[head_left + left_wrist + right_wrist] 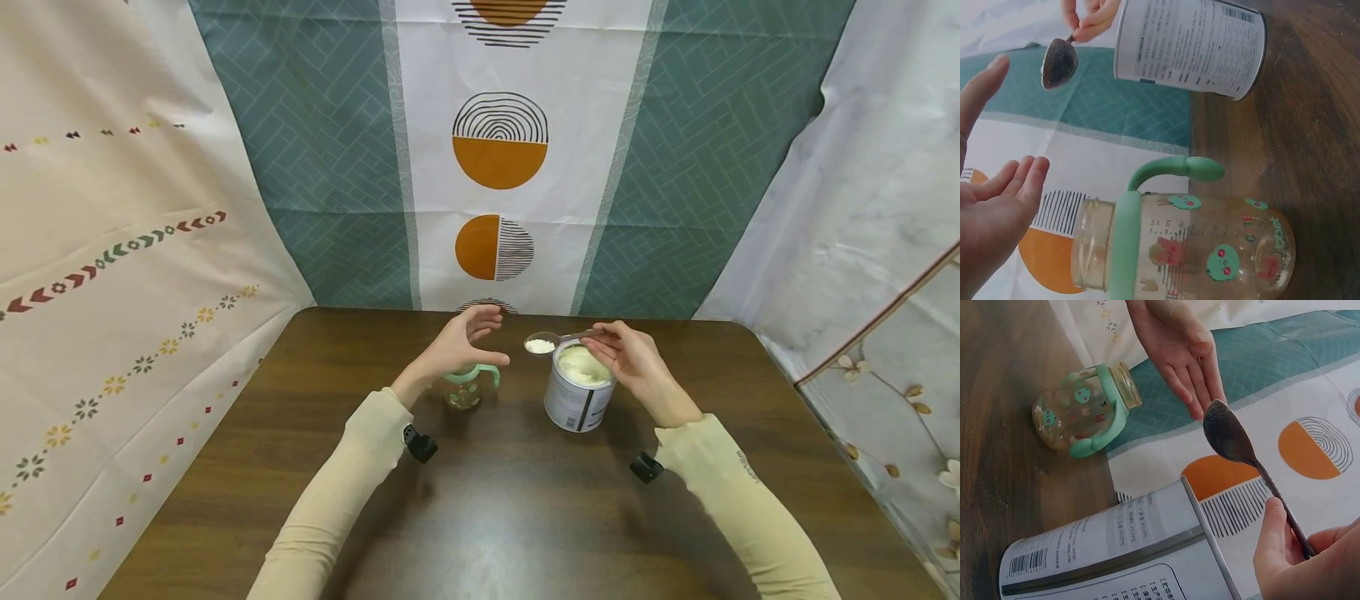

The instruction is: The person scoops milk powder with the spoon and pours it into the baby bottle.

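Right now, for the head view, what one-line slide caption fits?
Right hand holds a spoon of white powder beside the open tin; left hand hovers open above the handled bottle.

- The left hand point(988, 200) fills the left edge, palm showing, fingers straight and spread, holding nothing.
- A clear baby bottle point(1191, 247) with green handles and small printed figures stands on the wooden table point(1316, 144), its open mouth near the left hand's fingertips but apart from them.
- A white tin point(1190, 45) with fine print and a barcode stands on the same table, well apart from the bottle.
- A metal spoon point(1059, 62) hangs just beside the tin's open end, its bowl seen from the underside.
- The right hand point(1088, 19) pinches the spoon's handle at the top edge.
- A patterned teal, white and orange cloth point(1116, 119) hangs behind.
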Available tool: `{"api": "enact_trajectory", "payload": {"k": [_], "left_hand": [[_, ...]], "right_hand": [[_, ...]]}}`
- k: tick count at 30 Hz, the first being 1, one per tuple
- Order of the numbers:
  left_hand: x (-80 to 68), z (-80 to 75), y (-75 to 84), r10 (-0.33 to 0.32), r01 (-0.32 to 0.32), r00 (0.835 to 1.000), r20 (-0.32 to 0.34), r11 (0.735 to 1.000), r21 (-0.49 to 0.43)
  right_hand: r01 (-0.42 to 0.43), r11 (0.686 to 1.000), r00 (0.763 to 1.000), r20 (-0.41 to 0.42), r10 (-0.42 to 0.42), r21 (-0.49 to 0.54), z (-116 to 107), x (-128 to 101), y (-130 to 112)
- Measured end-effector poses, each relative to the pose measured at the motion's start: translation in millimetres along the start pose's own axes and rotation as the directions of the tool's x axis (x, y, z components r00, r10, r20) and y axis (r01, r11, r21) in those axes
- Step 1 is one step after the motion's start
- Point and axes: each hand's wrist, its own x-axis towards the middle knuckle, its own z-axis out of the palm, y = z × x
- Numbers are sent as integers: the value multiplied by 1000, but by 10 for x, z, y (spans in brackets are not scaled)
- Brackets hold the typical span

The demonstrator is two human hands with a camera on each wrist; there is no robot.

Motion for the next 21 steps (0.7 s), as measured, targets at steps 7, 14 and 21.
{"api": "enact_trajectory", "payload": {"k": [7,14,21], "left_hand": [[-16,-46,-38,18,-19,999,-41,1000,-19],[-66,-121,-40,40,-39,997,-68,999,22],[-108,-204,-171,19,-13,995,-99,998,63]], "right_hand": [[-1,1000,1000,6,1,-1,43,-5,31],[12,1000,999,35,-12,-1,87,-16,45],[11,1000,999,47,-12,10,137,-27,75]]}}
